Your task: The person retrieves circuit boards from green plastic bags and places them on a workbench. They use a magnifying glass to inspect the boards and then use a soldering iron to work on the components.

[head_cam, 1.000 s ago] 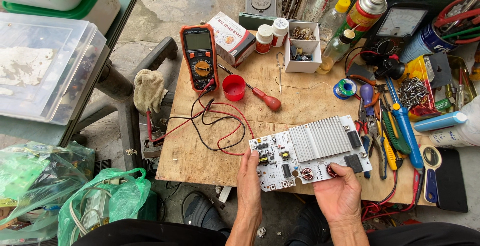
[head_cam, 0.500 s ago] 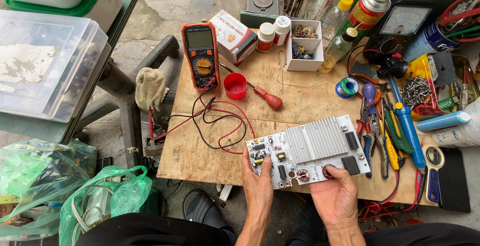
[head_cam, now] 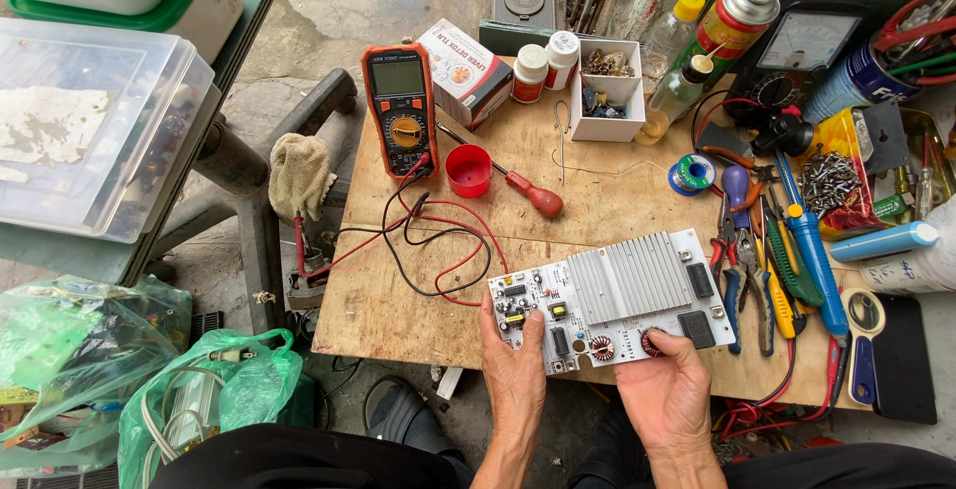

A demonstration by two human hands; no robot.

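One head-worn camera looks steeply down, fairly close, on the bench [head_cam: 418,300]; the wearer's body at 6 o'clock.

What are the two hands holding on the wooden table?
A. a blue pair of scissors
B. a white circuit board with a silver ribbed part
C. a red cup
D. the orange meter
B: the left hand and the right hand each grip the near edge of the white circuit board, while the red cup and orange meter sit untouched farther back.
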